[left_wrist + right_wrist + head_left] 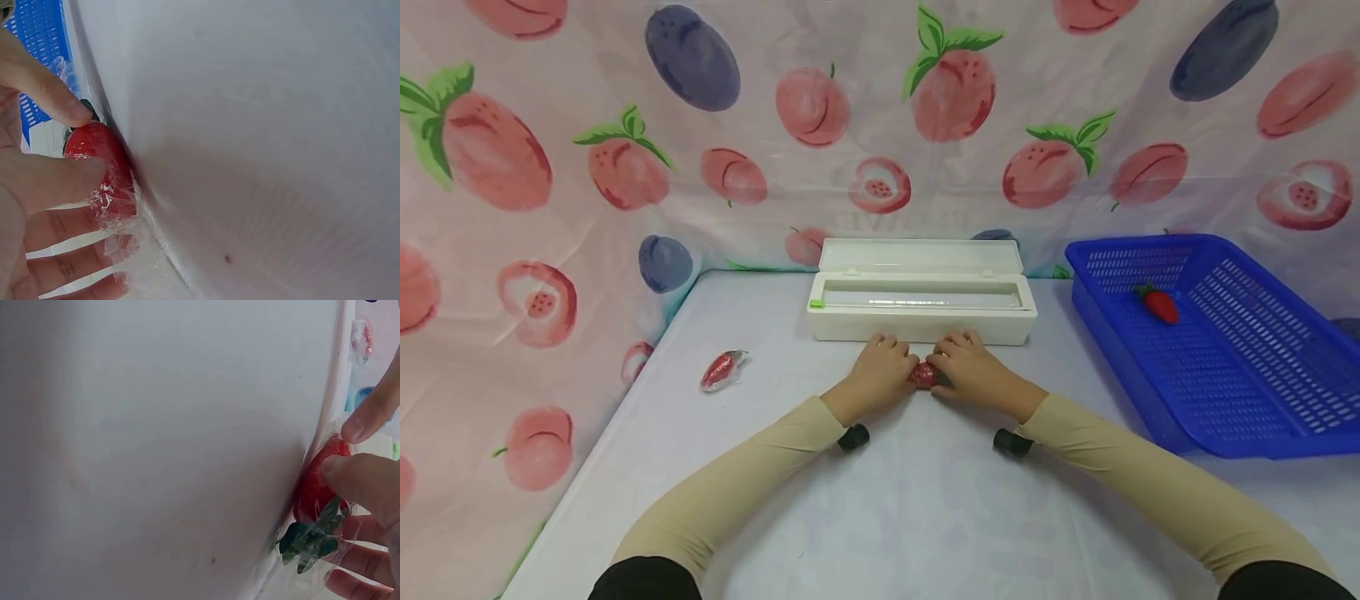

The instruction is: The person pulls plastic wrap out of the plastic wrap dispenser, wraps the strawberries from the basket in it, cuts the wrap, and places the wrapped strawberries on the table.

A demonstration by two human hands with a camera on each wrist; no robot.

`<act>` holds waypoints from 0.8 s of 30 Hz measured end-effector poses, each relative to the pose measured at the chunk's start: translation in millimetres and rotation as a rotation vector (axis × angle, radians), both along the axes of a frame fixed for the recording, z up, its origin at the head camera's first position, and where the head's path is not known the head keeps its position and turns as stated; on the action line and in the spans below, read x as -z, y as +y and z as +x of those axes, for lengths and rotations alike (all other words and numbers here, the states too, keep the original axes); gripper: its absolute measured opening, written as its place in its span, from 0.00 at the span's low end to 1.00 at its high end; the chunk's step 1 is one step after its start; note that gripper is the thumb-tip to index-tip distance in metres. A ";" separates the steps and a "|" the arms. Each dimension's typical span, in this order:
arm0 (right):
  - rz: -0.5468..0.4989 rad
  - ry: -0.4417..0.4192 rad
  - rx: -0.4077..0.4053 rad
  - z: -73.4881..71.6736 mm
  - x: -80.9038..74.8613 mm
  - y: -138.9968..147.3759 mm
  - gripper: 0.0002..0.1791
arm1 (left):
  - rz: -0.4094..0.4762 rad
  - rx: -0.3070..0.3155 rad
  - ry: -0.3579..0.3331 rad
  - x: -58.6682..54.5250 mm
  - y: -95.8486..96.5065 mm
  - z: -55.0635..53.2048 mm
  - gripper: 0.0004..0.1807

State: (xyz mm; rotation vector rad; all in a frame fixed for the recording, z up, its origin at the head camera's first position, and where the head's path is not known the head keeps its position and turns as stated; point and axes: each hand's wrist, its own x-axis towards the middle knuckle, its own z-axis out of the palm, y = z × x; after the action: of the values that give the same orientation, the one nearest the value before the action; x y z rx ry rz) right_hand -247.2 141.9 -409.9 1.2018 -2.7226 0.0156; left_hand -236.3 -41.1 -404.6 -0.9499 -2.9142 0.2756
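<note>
A glossy red plastic-looking strawberry (922, 377) lies on its side on the white-covered table (940, 500), just on the near side of the long white box (922, 325). I see its dark green leaves (309, 540) pointing right, its tip left; crinkled clear film (119, 225) wraps it, bunched loosely past both ends.

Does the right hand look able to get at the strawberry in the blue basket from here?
Probably yes, though the right hand would first have to release the wrapped strawberry. The blue basket stands open-topped on that side, and nothing visible covers the strawberry inside.
</note>
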 end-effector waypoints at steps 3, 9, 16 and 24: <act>0.022 0.016 0.014 1.1 0.2 -0.4 0.29 | -0.006 -0.010 -0.008 -0.5 0.5 0.4 0.24; -0.001 0.056 -0.006 2.1 0.3 -1.7 0.22 | -0.003 0.012 0.040 1.3 0.6 0.3 0.22; -0.031 0.038 -0.014 2.9 -0.9 -1.2 0.23 | 0.004 0.036 0.023 1.3 0.8 0.1 0.16; -0.054 -0.001 -0.019 0.6 1.1 1.1 0.21 | 0.020 0.009 -0.077 -0.9 1.3 -1.2 0.23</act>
State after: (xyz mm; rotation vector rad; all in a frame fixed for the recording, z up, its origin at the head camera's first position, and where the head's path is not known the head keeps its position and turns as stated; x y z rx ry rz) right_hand -246.6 143.0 -410.9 1.2130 -2.6937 0.0922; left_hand -237.6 -39.8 -403.7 -0.9921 -2.9750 0.2137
